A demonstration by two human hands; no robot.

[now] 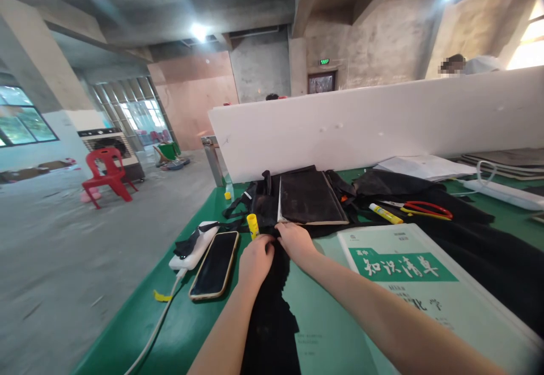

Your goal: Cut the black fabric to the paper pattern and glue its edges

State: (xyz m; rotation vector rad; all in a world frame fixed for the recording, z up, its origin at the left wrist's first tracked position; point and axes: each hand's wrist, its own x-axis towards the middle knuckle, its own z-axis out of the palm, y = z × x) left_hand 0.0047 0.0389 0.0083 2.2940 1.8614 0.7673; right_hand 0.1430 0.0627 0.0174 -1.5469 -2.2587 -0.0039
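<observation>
Just beyond the left hand (256, 259), grip unclear like the right hand's (294, 243), a nudge could topple the yellow cylindrical glue stick (252, 224).

White panel (374, 117) walls off the far side. Left hand (256, 259) is boxed in: phone (215, 265) and power strip (193, 250) outboard, yellow glue stick (252, 225) just past its fingers. Black-covered book (312, 198) blocks straight ahead of right hand (296, 243). Open lane: above the flat green book (419, 270); scissors (427, 209) lie beyond it. Bare green tabletop (187, 329) front-left is passable, white cable (155, 329) crosses it. Gaps in the dark clutter (244, 202) are hard to judge.
</observation>
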